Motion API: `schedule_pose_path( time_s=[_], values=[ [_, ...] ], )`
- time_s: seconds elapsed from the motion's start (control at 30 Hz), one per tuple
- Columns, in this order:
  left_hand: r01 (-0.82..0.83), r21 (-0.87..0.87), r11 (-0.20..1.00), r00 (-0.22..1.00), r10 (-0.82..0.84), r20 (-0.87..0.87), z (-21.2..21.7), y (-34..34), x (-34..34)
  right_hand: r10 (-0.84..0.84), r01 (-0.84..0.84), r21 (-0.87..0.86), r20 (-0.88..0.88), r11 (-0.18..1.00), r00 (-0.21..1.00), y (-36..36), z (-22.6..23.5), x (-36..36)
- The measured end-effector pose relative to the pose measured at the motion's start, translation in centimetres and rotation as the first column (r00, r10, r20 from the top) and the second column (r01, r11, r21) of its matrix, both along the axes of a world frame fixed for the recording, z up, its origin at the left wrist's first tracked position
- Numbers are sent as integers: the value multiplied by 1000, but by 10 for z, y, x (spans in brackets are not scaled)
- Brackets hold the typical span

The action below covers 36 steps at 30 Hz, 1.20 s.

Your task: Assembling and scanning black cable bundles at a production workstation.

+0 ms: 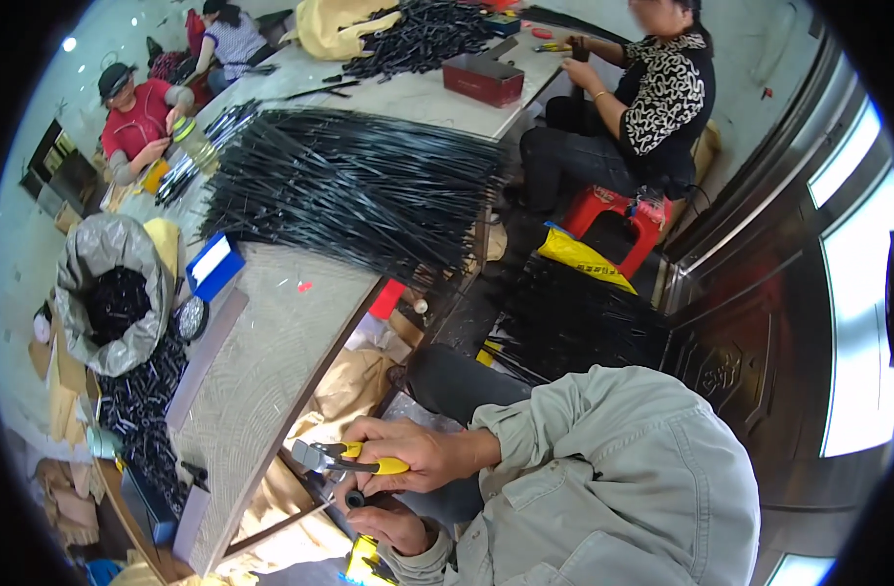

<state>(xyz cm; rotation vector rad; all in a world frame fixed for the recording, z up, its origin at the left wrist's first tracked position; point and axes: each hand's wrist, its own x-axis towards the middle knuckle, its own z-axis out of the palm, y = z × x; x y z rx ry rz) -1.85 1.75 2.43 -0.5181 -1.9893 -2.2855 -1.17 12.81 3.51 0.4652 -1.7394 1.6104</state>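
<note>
My right hand (423, 459) is closed around a pair of pliers (317, 455) with yellow-and-black handles, their metal head pointing left. Just below, my left hand (396, 525) has its fingers curled round a short black tube (354, 499), whose round end faces up. A thin strip runs left from near the tube; I cannot make out what it is. Both hands are close together over my lap, beside the near edge of the table (261, 342). My fingers partly hide the tube and the pliers' handles.
A wide heap of long black strips (349, 186) covers the table's middle. At left, a grey bag (110, 234) holds short black pieces, with more spilled below. A blue box (214, 266) stands nearby. A co-worker (652, 98) sits across by a red stool (623, 220); two others sit far left.
</note>
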Motion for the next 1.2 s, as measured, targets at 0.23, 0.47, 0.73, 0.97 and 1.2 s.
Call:
schedule_pose_path(
  time_s=[0.23, 0.47, 0.73, 0.97, 1.2],
  values=[
    [-56, -88, 995, 998, 55, -15, -20, 0, 2, -56, 60, -116, 42, 991, 998, -8, -4, 8],
    [10, -39, 999, 999, -12, -52, -23, -1, 4, -39, 53, -183, 81, 982, 996, -12, -9, 16],
    [-159, 109, 981, 959, 128, 252, -15, -11, -5, 543, -300, -546, 362, 782, 758, 8, 6, 9],
    [-93, 147, 985, 989, 75, 130, -4, -24, -13, 772, -220, -973, -92, 64, 629, 40, -20, -25],
    [-189, 134, 973, 951, 147, 272, -22, -41, -14, 767, -95, -985, 48, 142, 640, 20, -32, -23]
  ],
)
